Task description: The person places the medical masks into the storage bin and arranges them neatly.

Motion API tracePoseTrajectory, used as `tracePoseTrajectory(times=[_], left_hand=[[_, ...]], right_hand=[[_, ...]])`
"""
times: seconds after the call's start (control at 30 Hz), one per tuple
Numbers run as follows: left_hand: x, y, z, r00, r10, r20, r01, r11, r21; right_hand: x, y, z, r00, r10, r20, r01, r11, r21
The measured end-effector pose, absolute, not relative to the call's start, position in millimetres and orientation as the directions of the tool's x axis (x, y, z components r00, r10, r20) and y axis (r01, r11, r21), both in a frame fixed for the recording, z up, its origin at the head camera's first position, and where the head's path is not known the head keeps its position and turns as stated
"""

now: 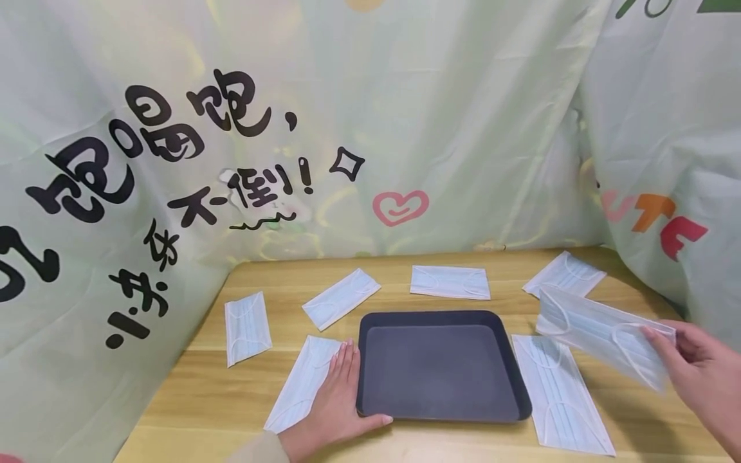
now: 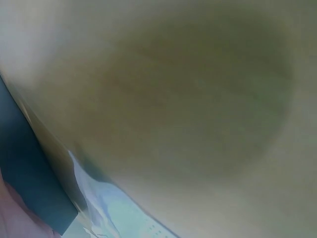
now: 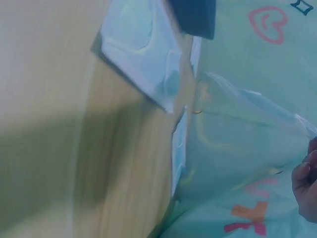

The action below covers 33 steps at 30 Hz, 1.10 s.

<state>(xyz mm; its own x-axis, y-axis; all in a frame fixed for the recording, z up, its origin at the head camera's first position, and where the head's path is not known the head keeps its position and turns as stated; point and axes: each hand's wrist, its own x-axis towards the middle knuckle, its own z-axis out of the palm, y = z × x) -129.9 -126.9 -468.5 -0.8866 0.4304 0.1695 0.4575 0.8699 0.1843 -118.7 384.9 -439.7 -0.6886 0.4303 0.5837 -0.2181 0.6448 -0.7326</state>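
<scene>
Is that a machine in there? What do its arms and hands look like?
No machine: these are a person's hands. The left hand and right hand are both bare, with no gloves, rings, markings or cables in sight. A pale beige sleeve shows at the left wrist; no sleeve shows on the right.

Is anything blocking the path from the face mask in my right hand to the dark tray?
Nothing visible blocks the held face mask. Another mask lies flat beside the dark tray, under that route; only the tray's raised rim would need clearing.
</scene>
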Motion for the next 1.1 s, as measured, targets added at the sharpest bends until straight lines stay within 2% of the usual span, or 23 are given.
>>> tracePoseTrajectory(times=[0.1, 0.17, 0.27, 0.4, 0.57, 0.7, 0.87, 1.1], left_hand=[[-129, -128, -469, -0.887, 0.429, 0.170, 0.457, 0.869, 0.191], [-129, -128, -469, -0.890, 0.426, 0.163, 0.452, 0.872, 0.188], [-128, -128, -470, -0.891, 0.424, 0.161, 0.449, 0.873, 0.187], [-128, -127, -470, -0.894, 0.422, 0.148, 0.445, 0.874, 0.196], [-129, -127, -468, -0.895, 0.424, 0.140, 0.445, 0.875, 0.190], [-130, -128, -466, -0.892, 0.430, 0.141, 0.451, 0.872, 0.188], [-129, -128, -466, -0.893, 0.427, 0.142, 0.448, 0.873, 0.192], [-128, -128, -468, -0.895, 0.420, 0.150, 0.444, 0.871, 0.212]], right_hand=[[-101, 337, -392, -0.679, 0.398, 0.617, -0.216, 0.695, -0.686], [-97, 323, -379, -0.657, 0.364, 0.660, -0.255, 0.717, -0.649], [-96, 315, -374, -0.622, 0.320, 0.715, -0.315, 0.733, -0.603], [-96, 308, -371, -0.617, 0.299, 0.728, -0.332, 0.740, -0.585], [-96, 297, -367, -0.643, 0.325, 0.694, -0.315, 0.713, -0.626], [-97, 287, -366, -0.688, 0.352, 0.635, -0.311, 0.647, -0.696], [-100, 277, -366, -0.750, 0.303, 0.588, -0.324, 0.606, -0.726], [-112, 268, -378, -0.781, 0.246, 0.574, -0.352, 0.586, -0.730]])
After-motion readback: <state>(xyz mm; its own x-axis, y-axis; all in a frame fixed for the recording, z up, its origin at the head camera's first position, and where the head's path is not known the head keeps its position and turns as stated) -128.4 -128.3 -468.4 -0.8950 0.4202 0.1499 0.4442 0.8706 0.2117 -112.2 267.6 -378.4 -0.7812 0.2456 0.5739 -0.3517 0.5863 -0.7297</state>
